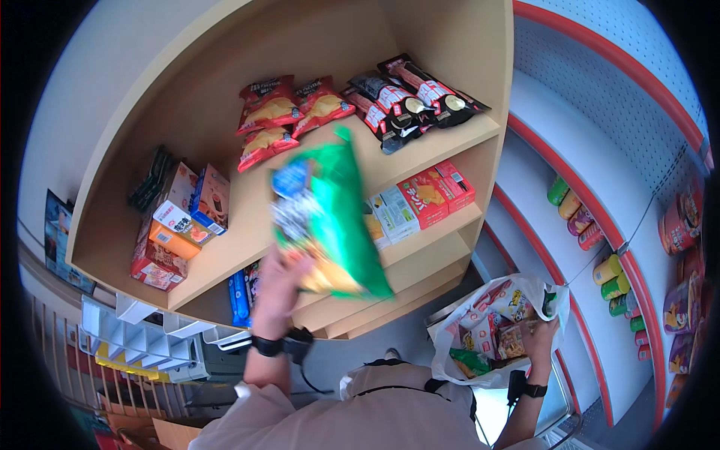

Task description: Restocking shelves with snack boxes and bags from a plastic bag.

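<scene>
My left hand (279, 281) grips the lower left side of a green snack bag (337, 219), blurred by motion, in front of the wooden shelf (247, 216). My right hand (540, 339) is at the right rim of a white plastic bag (450, 343), its fingers partly hidden; whether they pinch the rim or a packet is unclear. Several snack packets (511, 339) lie inside, with a green packet (471, 363) at the near side. Beyond the left hand, red chip bags (270, 107) and black snack packs (413, 101) lie on the upper shelf.
Snack boxes (183, 219) stand at the upper shelf's left end. Red and white boxes (424, 197) sit one level below. To the right run red-edged metal shelves (562, 247) with small canisters (579, 216). White plastic bins (140, 337) are at lower left.
</scene>
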Demonstrator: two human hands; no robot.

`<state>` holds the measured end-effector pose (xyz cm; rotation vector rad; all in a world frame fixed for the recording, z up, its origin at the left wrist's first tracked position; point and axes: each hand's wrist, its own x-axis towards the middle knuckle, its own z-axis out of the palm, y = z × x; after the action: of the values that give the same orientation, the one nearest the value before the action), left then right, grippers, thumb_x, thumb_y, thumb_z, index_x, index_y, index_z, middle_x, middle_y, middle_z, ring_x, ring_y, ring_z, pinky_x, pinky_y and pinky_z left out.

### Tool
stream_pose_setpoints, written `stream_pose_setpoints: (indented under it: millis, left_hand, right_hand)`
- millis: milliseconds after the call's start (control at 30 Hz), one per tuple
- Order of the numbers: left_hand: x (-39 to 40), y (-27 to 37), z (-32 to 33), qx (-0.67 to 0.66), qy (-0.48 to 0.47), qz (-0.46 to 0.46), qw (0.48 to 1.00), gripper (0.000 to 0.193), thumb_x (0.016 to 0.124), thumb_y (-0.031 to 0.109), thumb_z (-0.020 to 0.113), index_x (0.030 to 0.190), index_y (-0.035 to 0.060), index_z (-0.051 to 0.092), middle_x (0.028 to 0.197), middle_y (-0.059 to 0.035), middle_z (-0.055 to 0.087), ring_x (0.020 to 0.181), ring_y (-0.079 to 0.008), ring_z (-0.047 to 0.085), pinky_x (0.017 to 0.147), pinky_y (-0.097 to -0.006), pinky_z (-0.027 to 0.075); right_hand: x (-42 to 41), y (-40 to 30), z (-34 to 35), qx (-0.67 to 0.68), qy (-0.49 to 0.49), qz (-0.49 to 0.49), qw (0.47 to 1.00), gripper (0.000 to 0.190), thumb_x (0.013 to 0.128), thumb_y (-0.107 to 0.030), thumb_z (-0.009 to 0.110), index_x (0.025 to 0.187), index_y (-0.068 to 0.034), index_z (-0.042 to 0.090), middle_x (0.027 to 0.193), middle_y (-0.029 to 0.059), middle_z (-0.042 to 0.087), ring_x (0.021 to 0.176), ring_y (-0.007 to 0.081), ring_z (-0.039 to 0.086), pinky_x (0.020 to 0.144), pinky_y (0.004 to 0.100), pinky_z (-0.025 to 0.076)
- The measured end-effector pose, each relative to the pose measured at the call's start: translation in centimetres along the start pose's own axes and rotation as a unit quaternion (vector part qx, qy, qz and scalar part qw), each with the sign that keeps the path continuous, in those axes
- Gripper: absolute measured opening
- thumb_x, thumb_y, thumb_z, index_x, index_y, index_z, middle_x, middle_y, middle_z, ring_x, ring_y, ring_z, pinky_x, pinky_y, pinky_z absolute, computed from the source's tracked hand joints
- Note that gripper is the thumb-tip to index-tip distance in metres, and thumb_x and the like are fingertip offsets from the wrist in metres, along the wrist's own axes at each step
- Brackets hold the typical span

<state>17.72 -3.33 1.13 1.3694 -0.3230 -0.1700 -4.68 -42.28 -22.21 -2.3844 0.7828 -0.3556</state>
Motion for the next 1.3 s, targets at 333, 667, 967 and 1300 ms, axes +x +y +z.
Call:
stream_pose_setpoints:
  millis: [333,667,967,1300]
  left_hand:
    - [7.6,4.9,-6.8,0.317,0.152,0.033,0.936,0.050,0.086,0.028,0.066,0.121,-0.0044,0.050,0.106,-0.0102,0.062,0.094,-0.0131,0.060,0.085,-0.0269,0.047]
    - [6.8,4.7,-5.3,0.565,0.277,0.124,0.767,0.049,0.088,0.032,0.062,0.125,0.0008,0.053,0.116,-0.0217,0.054,0.106,-0.0314,0.056,0.088,-0.0338,0.046]
    - [6.4,4.1,-4.8,0.769,0.069,0.251,0.584,0.041,0.091,0.025,0.058,0.125,0.0030,0.053,0.137,-0.0207,0.041,0.128,-0.0339,0.037,0.107,-0.0389,0.027]
    - [0.0,-0.4,5.2,0.406,-0.094,0.267,0.869,0.040,0.088,0.026,0.051,0.115,-0.0021,0.057,0.111,-0.0171,0.059,0.109,-0.0273,0.054,0.097,-0.0389,0.039]
  right_hand:
    - [5.7,5.9,3.2,-0.208,0.084,-0.013,0.974,0.076,0.063,-0.009,0.073,0.132,-0.009,0.042,0.135,0.0226,0.039,0.126,0.0434,0.033,0.106,0.0523,0.028]
    - [6.1,10.2,1.4,-0.217,0.217,-0.008,0.952,0.033,0.073,-0.023,0.068,0.101,-0.006,0.065,0.108,0.0126,0.063,0.093,0.0309,0.061,0.079,0.0423,0.049]
    - [3.4,13.5,0.6,-0.108,0.222,-0.096,0.964,0.040,0.082,-0.032,0.054,0.114,-0.007,0.058,0.106,0.0143,0.060,0.099,0.0337,0.054,0.084,0.0427,0.041]
    - [-7.5,-2.6,-9.2,0.182,0.152,0.098,0.966,0.013,0.072,-0.007,0.075,0.085,-0.003,0.073,0.120,0.0148,0.053,0.102,0.0243,0.054,0.086,0.0334,0.044]
